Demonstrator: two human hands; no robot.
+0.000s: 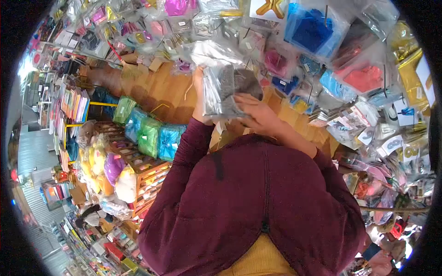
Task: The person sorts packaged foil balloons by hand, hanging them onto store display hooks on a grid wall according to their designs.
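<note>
In front of my chest I hold a clear plastic packet (218,92) with shiny silver and dark grey folded material inside. My left hand (199,94) grips it at its left edge, with most of the fingers hidden behind it. Across the packet's lower right side lies my right hand (255,110), its fingers stretched out and touching the plastic. Just above and behind it, silvery plastic packaging (209,50) catches bright light. What exactly the held packet contains I cannot make out.
Hanging plastic packets, among them a blue one (313,30) and a red one (363,78), crowd the top and right. On the left, wrapped green and blue bundles (148,137) sit by a wooden crate (149,177). Books (73,103) line a shelf beyond.
</note>
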